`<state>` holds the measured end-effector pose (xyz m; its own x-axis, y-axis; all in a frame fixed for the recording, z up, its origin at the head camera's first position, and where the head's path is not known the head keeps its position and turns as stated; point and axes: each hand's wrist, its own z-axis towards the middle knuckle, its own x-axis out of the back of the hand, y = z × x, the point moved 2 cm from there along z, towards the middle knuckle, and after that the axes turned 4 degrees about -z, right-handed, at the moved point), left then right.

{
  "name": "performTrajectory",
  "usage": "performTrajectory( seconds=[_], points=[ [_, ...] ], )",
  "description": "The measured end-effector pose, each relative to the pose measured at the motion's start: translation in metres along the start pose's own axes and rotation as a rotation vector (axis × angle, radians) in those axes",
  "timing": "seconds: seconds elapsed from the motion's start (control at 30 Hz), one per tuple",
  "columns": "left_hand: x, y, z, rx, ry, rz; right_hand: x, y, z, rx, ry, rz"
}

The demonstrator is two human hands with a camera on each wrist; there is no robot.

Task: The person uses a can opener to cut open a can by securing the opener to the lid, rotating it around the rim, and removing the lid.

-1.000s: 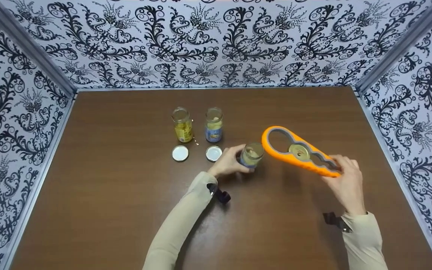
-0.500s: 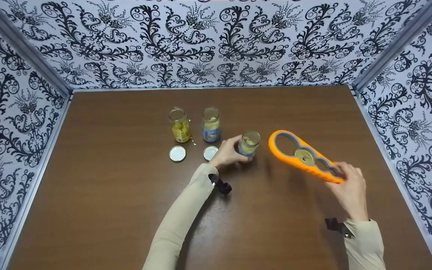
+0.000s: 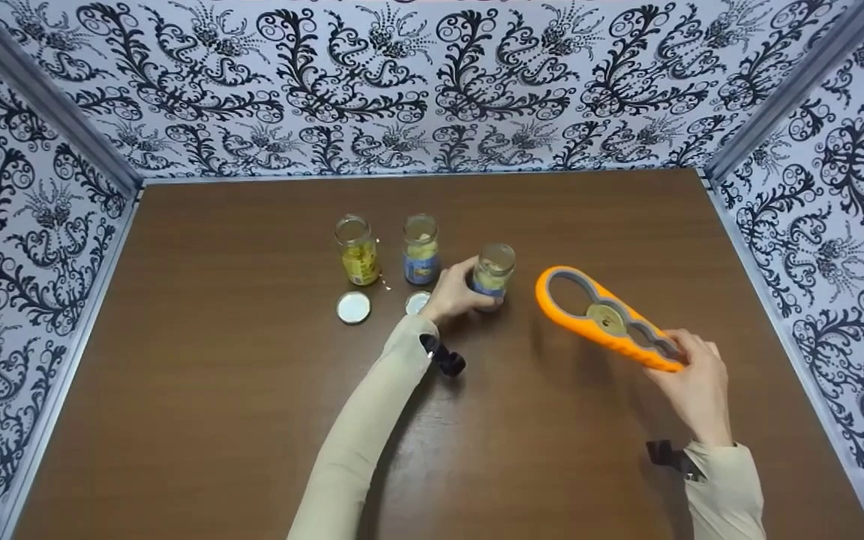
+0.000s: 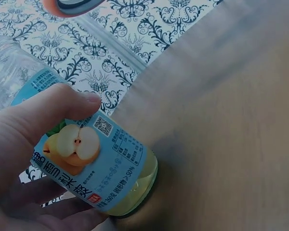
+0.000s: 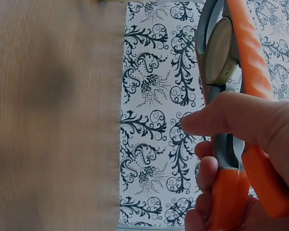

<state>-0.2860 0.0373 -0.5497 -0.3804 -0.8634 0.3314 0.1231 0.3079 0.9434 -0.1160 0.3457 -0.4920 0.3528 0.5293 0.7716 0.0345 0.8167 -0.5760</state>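
My left hand (image 3: 456,291) grips an uncapped glass jar (image 3: 493,268) with a blue label. In the left wrist view a pear picture shows on the label of this jar (image 4: 96,159), thumb across it and fingers beneath. My right hand (image 3: 698,375) holds an orange jar opener (image 3: 586,324) with grey-lined openings by its near end, above the table. A gold lid (image 3: 606,319) sits in one of its openings; in the right wrist view "OPEN" can be read on the rim of the lid (image 5: 218,52).
Two uncapped jars stand further back: one with a yellow label (image 3: 361,262), one with a blue label (image 3: 421,259). Before them lie a white-faced lid (image 3: 354,307) and a second lid (image 3: 415,302), partly behind my left hand. Small crumbs (image 3: 385,283) dot the brown table (image 3: 252,360). Patterned walls enclose it.
My left hand has carried its jar away from me, toward the back, beside the blue-labelled jar. My right hand and the opener have shifted slightly toward me.
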Motion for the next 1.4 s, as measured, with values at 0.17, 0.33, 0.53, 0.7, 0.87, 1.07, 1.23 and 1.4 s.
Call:
performTrajectory(
  seconds=[0.17,0.33,0.53,0.7,0.87,1.07,1.23,1.4],
  points=[
    [0.000,0.001,0.007,0.033,0.043,-0.025,-0.001,0.000,-0.001,-0.028,-0.020,-0.004],
    [-0.001,0.000,0.014,0.053,0.090,-0.047,-0.002,0.000,-0.002,-0.041,-0.022,0.002],
    [-0.002,-0.002,0.020,0.066,0.128,-0.059,-0.006,-0.002,-0.003,-0.045,-0.058,0.003],
    [-0.002,-0.003,0.025,0.076,0.143,-0.054,-0.009,-0.002,-0.005,-0.043,-0.054,0.004],
    [-0.003,-0.004,0.026,0.077,0.108,-0.026,-0.010,-0.003,-0.007,-0.021,-0.036,0.007],
    [-0.003,-0.003,0.023,0.099,0.076,-0.028,-0.013,-0.002,-0.009,-0.023,-0.058,0.004],
    [0.000,-0.001,0.016,0.061,0.101,-0.095,-0.014,-0.001,-0.011,-0.028,-0.061,0.015],
    [0.000,0.001,0.004,0.008,0.123,-0.108,-0.016,0.001,-0.013,-0.041,-0.073,0.011]
  ],
)
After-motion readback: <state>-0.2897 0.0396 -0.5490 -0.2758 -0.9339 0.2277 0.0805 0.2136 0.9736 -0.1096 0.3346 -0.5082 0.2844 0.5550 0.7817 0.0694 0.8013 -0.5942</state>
